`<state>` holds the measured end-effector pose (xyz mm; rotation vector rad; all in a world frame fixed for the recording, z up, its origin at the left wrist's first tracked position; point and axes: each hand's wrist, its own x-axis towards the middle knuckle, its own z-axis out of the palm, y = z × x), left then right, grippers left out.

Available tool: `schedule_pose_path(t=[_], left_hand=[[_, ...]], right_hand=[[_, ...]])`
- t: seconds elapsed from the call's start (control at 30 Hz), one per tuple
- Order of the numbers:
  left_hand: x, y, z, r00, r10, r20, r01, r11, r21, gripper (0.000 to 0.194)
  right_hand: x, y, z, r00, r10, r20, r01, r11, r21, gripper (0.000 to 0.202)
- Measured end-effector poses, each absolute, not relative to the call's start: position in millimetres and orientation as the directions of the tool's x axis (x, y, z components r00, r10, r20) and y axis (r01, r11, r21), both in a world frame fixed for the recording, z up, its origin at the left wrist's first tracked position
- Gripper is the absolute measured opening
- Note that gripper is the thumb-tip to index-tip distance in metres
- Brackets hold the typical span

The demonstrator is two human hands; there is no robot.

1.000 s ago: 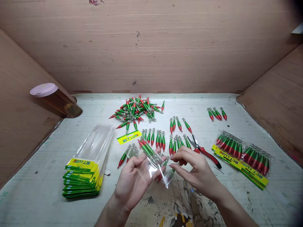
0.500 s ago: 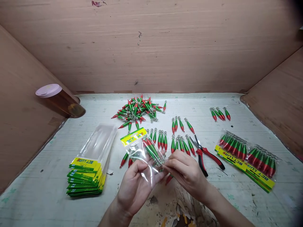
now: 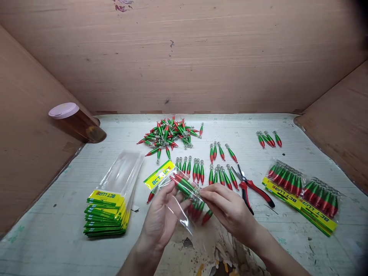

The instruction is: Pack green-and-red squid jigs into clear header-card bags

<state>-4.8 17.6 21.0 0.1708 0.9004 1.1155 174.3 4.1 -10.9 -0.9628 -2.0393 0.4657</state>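
My left hand [image 3: 158, 218] is closed on a clear plastic bag [image 3: 184, 220] with a yellow and green header card [image 3: 158, 176] reading BCT LURE. Green and red fishing lures [image 3: 184, 186] lie at the bag, red tips towards the card; whether they are fully inside is hard to tell through the film. With its fingertips my right hand [image 3: 227, 209] pinches these lures at their metal hook ends. More lures [image 3: 197, 211] show just below, partly behind the bag and the fingers.
A loose heap of lures [image 3: 169, 134] lies at the back, with rows of lures [image 3: 221, 176] before it. Red-handled pliers [image 3: 248, 186] rest right of them. Empty bags [image 3: 117, 176] are stacked at left, filled packs [image 3: 299, 195] at right. A lidded container [image 3: 77, 122] stands back left.
The bag and its card have tilted and shifted slightly left and down. My left thumb has moved up beside the lures' red tips. The lures below my hands show more now.
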Motion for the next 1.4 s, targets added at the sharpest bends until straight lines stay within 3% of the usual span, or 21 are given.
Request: schedule_pose_path(t=[0.13,0.27,0.4,0.57,0.7,0.87,1.13,1.4], left_hand=[[-6.5,25.3,10.8,0.037,0.85,-0.525,-0.608,0.436,0.664,0.028],[-5.8,26.9,6.9,0.026,0.843,-0.538,-0.581,0.45,0.678,0.025],[-6.3,25.6,8.5,0.098,0.821,-0.563,-0.632,0.488,0.602,0.022],[-15.5,30.4,13.1,0.231,0.788,-0.571,-0.674,0.553,0.49,0.022],[-22.1,35.3,17.7,0.298,0.764,-0.573,-0.674,0.593,0.441,0.023],[-22.1,36.0,13.0,0.319,0.746,-0.585,-0.69,0.606,0.396,0.03],[-17.0,32.8,7.7,0.329,0.754,-0.569,-0.738,0.581,0.343,0.033],[-10.8,26.3,11.4,0.317,0.79,-0.525,-0.747,0.55,0.375,0.024]], right_hand=[[173.0,2.6,-13.2,-0.408,0.778,0.479,0.499,0.629,-0.597,0.019],[170.7,0.4,-17.7,-0.385,0.79,0.478,0.494,0.614,-0.616,0.02],[167.6,-2.0,-22.8,-0.372,0.826,0.423,0.47,0.561,-0.682,0.014],[165.9,-9.5,-30.6,-0.279,0.925,0.259,0.466,0.366,-0.805,0.013],[169.5,-14.5,-27.6,-0.31,0.935,0.174,0.347,0.282,-0.894,0.011],[172.7,-13.6,-22.5,-0.356,0.896,0.267,0.303,0.381,-0.874,0.015],[167.8,-18.9,-25.0,-0.254,0.825,0.505,0.518,0.557,-0.649,0.01],[155.3,-20.5,-29.3,-0.062,0.871,0.487,0.513,0.447,-0.733,0.008]])
